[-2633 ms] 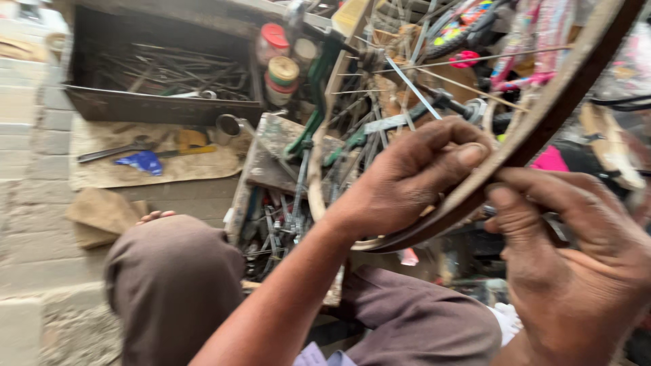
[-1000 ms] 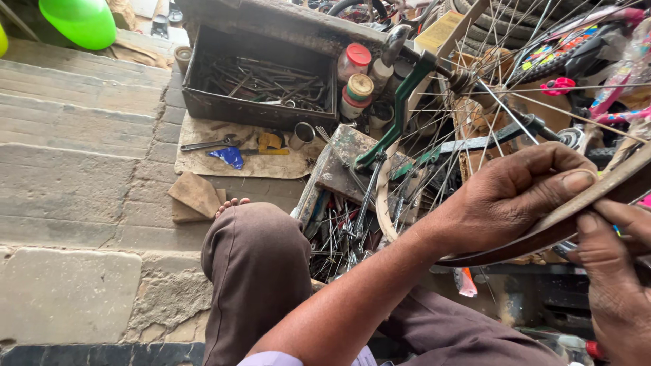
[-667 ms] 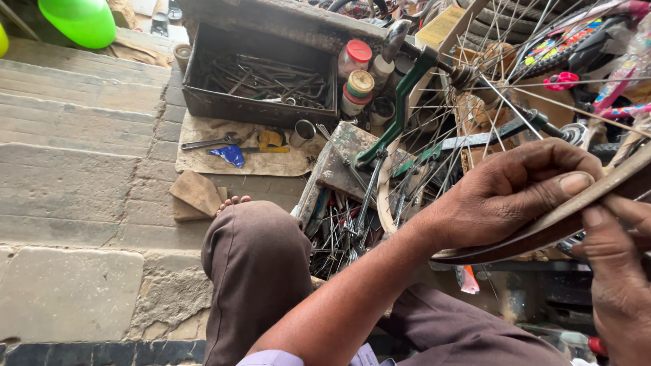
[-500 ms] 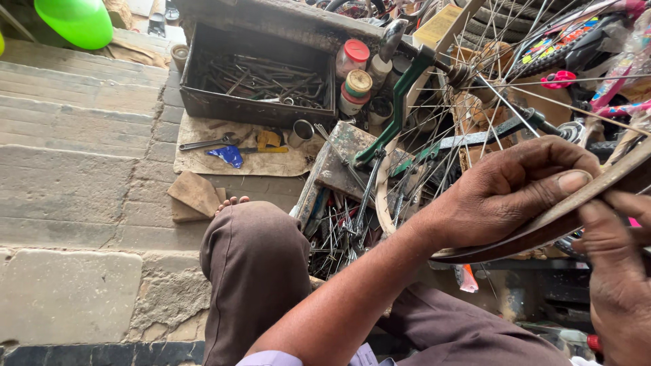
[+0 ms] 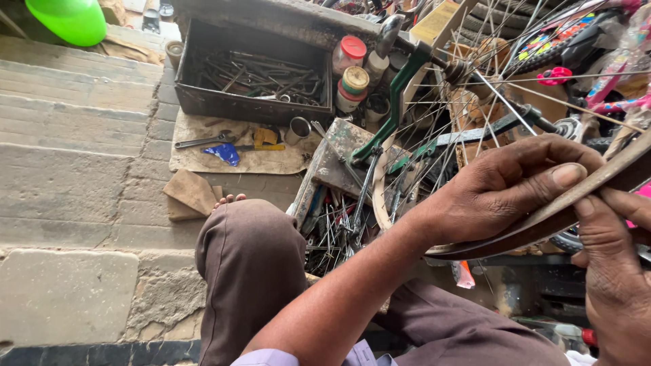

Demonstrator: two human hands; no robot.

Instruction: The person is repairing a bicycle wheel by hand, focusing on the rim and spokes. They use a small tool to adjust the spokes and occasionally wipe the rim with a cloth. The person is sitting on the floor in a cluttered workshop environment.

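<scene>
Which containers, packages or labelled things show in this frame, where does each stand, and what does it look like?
Red-lidded jar: right of the metal toolbox, clear cylinder, red cap.
Small tin: just below that jar, round, cream lid, red and green bands.
Yellow box: top centre behind the wheel spokes, flat rectangle, dark print.
Metal cup: on the brown mat under the toolbox, plain grey.
No signs or screens in view.

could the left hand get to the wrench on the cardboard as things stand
Probably not straight away: the left hand is wrapped round the wheel rim, and the wrench lies well off beyond the raised knee. Nothing covers the wrench on its cardboard.
</scene>
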